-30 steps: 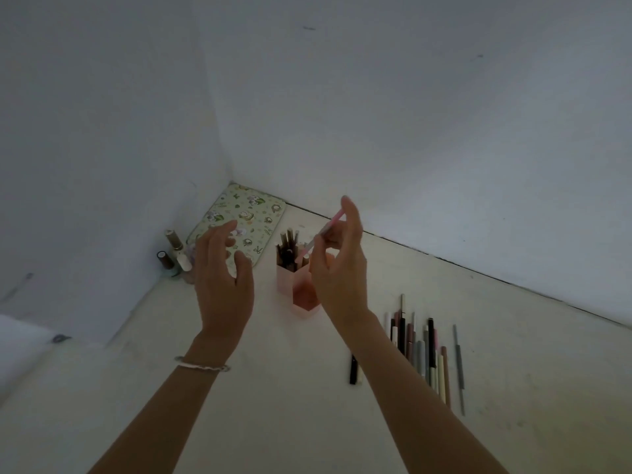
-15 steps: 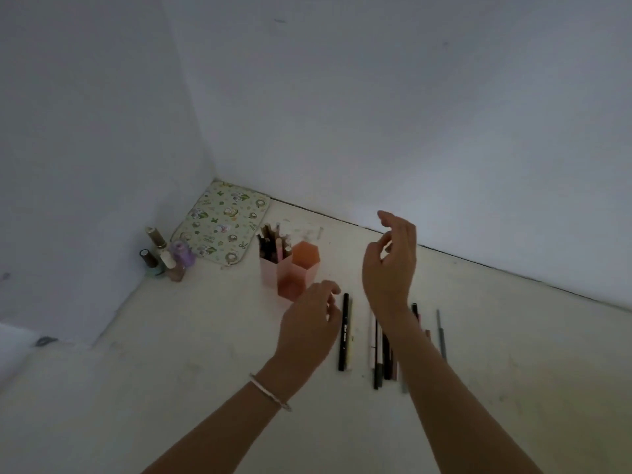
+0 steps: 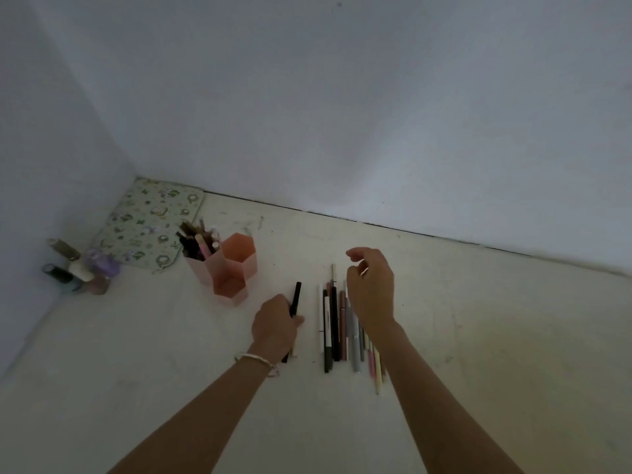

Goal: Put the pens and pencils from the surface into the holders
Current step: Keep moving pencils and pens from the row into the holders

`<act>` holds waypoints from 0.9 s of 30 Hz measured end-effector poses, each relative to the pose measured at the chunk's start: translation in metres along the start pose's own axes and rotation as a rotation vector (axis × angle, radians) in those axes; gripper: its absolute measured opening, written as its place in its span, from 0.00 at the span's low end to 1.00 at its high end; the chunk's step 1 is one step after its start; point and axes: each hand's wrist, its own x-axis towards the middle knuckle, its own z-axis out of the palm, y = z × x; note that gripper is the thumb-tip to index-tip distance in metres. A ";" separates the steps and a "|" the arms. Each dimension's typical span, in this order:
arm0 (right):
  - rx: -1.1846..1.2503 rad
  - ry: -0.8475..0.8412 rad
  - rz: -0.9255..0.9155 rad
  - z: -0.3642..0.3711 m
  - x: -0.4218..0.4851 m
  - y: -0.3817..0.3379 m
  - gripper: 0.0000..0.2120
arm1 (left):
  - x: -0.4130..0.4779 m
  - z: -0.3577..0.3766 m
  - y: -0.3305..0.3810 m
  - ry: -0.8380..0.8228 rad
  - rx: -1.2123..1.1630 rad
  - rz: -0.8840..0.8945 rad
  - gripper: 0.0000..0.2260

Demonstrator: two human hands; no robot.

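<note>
Right of the pink holders (image 3: 228, 268), my left hand (image 3: 273, 323) seems pinched on a black pen (image 3: 296, 297) lying on the surface, while my right hand (image 3: 371, 290) hovers loosely curled, empty, over the pen row (image 3: 337, 331).

Home corner — nail-polish bottles (image 3: 78, 270), bare walls (image 3: 342, 114)

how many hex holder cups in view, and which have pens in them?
3, joined in a cluster. The back-left cup is full of pens; the back-right cup and the front cup look empty, though their depths are partly hidden.
</note>
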 end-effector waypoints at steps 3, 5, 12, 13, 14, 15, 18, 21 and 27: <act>0.015 -0.035 -0.002 0.009 -0.003 -0.001 0.15 | -0.004 -0.014 0.006 0.060 -0.112 0.047 0.09; -0.013 -0.081 0.039 0.015 -0.001 -0.001 0.12 | -0.009 -0.036 0.016 0.220 -0.253 0.164 0.08; -0.492 -0.570 0.041 0.068 -0.031 -0.006 0.17 | -0.030 -0.109 0.046 0.574 -0.585 0.342 0.12; -0.549 -0.589 0.019 0.077 -0.038 -0.005 0.19 | -0.032 -0.111 0.046 0.574 -0.612 0.343 0.15; -0.578 -0.596 0.008 0.083 -0.044 -0.005 0.22 | -0.034 -0.112 0.045 0.567 -0.635 0.358 0.19; -0.577 -0.601 0.010 0.088 -0.046 -0.005 0.25 | -0.037 -0.114 0.043 0.560 -0.653 0.384 0.24; -0.444 -0.530 0.036 0.083 -0.034 -0.018 0.30 | -0.040 -0.124 0.034 0.605 -0.657 0.483 0.32; -0.252 -0.244 -0.020 0.061 -0.003 -0.043 0.29 | -0.035 -0.153 0.018 0.796 -0.625 0.573 0.32; 0.286 0.113 -0.166 0.021 0.032 -0.094 0.26 | -0.016 -0.180 -0.024 0.968 -0.648 0.540 0.30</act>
